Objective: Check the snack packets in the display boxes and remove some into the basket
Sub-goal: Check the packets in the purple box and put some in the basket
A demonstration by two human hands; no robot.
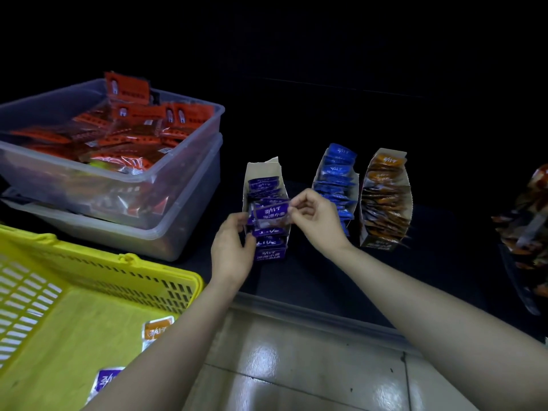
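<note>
- Dark counter (385,262) across mid-frame, glossy tiled floor (296,366) below.
- Purple snack packet (271,213) raised over purple display box (264,169) at centre, pinched at its ends by left hand (232,250) and right hand (314,218).
- Blue display box (318,173) and orange display box (378,243) just right.
- Yellow basket (118,259) at lower left, holding orange packet (157,329) and loose purple packet (105,381).
- Stacked clear tubs (184,161) of red packets (127,87) at upper left.

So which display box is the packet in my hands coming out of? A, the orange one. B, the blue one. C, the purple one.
C: the left hand and right hand pinch the ends of a purple packet right over the purple box, while the blue box and orange box stand apart to the right of it.
</note>
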